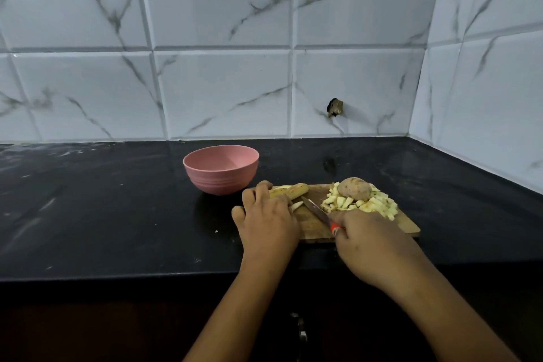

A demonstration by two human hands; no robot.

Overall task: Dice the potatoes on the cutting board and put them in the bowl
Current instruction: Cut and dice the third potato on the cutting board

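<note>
So the rectangular wooden cutting board (407,226) sits on the black stone desk (117,200), pretty much right in front of the person. The round pink ribbed bowl (221,173) stands upright just beside the board's far left corner, on the desk.

The left grip (266,223), a bare hand, is down on the left end of the board with its fingers curled over some long skin-on potato slabs (293,189), pinning them in place. A small pale cut piece (297,205) lies right next to those fingers.

The right grip (373,241) is wrapped tight round the red handle of a small steel-bladed knife (316,209). The blade points away and to the left, with the tip close to the slabs and low over the board. I can't tell whether the edge is actually touching the wood.

On the right half of the board there's a heap of pale yellow potato dice (379,206), with one whole brown unpeeled potato (354,189) sitting on top of it.

Behind everything is a white marble-look tiled wall (220,91) with a small dark broken spot (335,107) in one tile.
</note>
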